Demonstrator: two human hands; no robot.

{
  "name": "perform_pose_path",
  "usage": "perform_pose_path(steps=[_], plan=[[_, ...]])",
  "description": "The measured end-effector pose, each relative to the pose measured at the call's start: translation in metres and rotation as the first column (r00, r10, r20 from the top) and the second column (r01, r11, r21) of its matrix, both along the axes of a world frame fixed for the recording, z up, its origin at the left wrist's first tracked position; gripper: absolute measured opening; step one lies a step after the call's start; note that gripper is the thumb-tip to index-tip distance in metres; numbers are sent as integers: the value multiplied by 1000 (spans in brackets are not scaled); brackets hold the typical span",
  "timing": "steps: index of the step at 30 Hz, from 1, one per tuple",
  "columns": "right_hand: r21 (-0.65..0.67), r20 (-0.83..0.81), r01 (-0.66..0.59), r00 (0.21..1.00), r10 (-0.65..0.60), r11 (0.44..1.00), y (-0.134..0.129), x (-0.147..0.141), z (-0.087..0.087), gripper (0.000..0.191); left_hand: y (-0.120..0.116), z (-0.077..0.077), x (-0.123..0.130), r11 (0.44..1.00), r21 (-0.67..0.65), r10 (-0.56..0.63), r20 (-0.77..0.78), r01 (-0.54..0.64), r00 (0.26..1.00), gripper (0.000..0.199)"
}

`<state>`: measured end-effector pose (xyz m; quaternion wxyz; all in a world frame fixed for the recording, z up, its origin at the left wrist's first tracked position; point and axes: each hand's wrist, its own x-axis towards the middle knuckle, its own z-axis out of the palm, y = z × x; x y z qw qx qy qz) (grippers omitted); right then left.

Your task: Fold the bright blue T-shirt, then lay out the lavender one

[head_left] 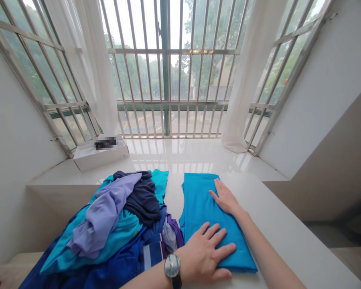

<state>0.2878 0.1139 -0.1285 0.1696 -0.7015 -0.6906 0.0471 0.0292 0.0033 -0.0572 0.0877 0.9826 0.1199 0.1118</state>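
A bright blue garment [198, 200], folded into a long flat shape, lies on the white surface right of centre. Resting on its lower part is my left hand [209, 253], palm down with the fingers spread, and a watch [172, 265] is on that wrist. My right hand [225, 196] lies flat at the garment's upper right edge, thumb apart from the fingers. To the left is a loose heap of clothes, with a lavender piece [104, 218] on top, a dark navy piece [142, 198] beside it, and teal and blue ones beneath.
A white box [100, 156] sits on the sill at the back left, its top partly blurred. Barred windows and white curtains [239, 80] rise behind the white sill [180, 154]. The white surface [276, 224] extends to the right of the garment.
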Motion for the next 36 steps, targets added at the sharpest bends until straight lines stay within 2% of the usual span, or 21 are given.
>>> perform_pose_path(steps=[4,6,8,10,12,15,18,22,26,29,32,36], plan=[[197,-147,49,989,-20,979,-12,-3,17,85,4,-7,3,999,41,2,17,-2,1000,60],[236,-179,7,983,36,972,-36,-10,29,78,5,-8,3,998,56,-1,27,0,1000,62],[224,-193,-57,976,101,973,-74,-19,36,68,4,-9,2,998,70,-2,40,0,999,64],[188,-150,-153,972,182,970,-119,-27,30,64,3,-10,3,997,81,1,60,-6,998,66],[152,-70,-223,969,236,963,-158,-31,15,68,2,-11,4,997,75,11,89,-17,996,65],[75,38,-226,974,224,971,-193,-27,-10,75,2,-10,6,998,36,39,110,-43,993,57],[12,94,-176,980,175,984,-198,-22,-18,73,4,-7,4,997,50,51,58,-54,997,55],[1,110,-140,984,139,990,-196,-23,-12,73,3,-4,-3,982,186,36,-35,-29,999,43],[52,91,-132,988,127,990,-201,-26,-4,71,-9,-7,-7,952,305,32,-82,-6,996,15],[141,80,-177,983,167,974,-208,-29,6,71,-19,-8,-7,939,342,37,-76,-9,996,9],[202,85,-280,960,268,938,-213,-35,18,72,-20,-8,-5,946,320,69,-60,-46,996,9],[238,71,-328,944,321,914,-213,-44,28,64,-10,-6,3,975,164,161,-59,-149,985,9]])
